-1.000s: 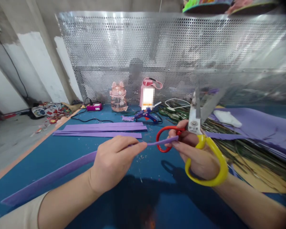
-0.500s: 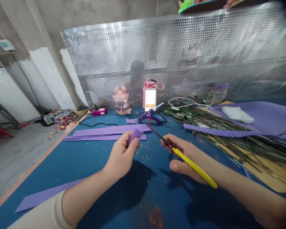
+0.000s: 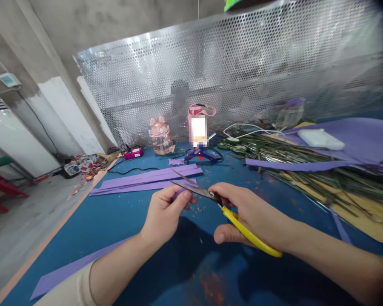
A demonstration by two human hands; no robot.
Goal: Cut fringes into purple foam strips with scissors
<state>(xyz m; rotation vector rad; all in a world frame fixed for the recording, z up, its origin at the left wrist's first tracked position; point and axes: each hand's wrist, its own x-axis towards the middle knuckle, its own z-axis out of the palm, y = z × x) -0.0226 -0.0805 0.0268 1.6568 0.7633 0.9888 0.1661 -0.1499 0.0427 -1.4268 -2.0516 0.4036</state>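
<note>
My left hand (image 3: 166, 210) pinches a small folded purple piece (image 3: 178, 195), paper or thin foam, mostly hidden by the fingers. My right hand (image 3: 249, 212) grips scissors (image 3: 250, 233) with yellow handles. Their blades are parted and reach left, over the piece at my left fingertips. Whether they touch it, I cannot tell. Just beyond lie several flat purple strips (image 3: 150, 178) on the blue table (image 3: 115, 219). Another purple strip (image 3: 73, 270) lies partly beneath my left forearm.
A blue glue gun (image 3: 201, 154) rests before a pink bottle (image 3: 191, 123) and a clear pink jar (image 3: 161, 138). Green wire-like stems (image 3: 293, 170) and a large purple sheet (image 3: 364, 131) cover the right side. A perforated metal panel (image 3: 236, 76) stands behind.
The scissors have opened and swung left, bringing the blades over the purple piece. My left hand has turned it, so less of it shows. The view has tilted slightly.
</note>
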